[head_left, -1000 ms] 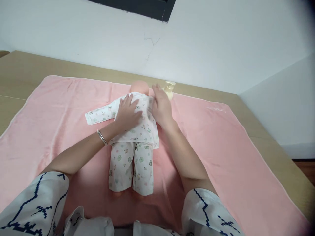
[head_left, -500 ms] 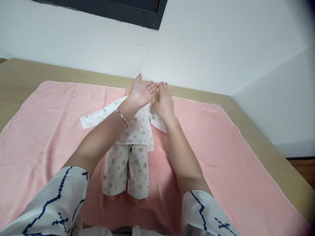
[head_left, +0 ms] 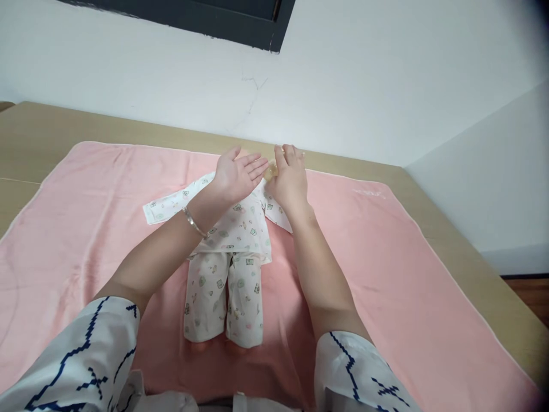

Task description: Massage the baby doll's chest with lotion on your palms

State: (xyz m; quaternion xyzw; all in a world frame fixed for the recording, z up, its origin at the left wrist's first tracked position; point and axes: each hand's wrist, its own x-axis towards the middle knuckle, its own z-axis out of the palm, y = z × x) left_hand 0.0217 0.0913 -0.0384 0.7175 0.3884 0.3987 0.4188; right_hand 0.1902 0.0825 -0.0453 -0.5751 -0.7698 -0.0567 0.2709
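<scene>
My left hand (head_left: 238, 177) is held palm up with its fingers spread and nothing lying on it that I can see. Beside it, my right hand (head_left: 291, 177) is curled round a small yellowish see-through object (head_left: 271, 170), perhaps a bottle, mostly hidden by the fingers. Under both hands lies a baby doll in a white printed top (head_left: 240, 229) and matching trousers (head_left: 244, 297). One sleeve (head_left: 165, 207) stretches out to the left. The doll's feet (head_left: 240, 347) peek out of the trouser legs, while its head is largely covered by my hands.
A pink blanket (head_left: 364, 274) is spread beneath the doll over a light wooden table (head_left: 55, 123). Behind the table rises a white wall (head_left: 343, 74) with a dark frame (head_left: 240, 26) at the top. The table's right edge slopes down towards the floor.
My left hand has shifted left and slightly down, away from the right hand. The right hand's fingers have spread somewhat, and more of the yellowish object shows.
</scene>
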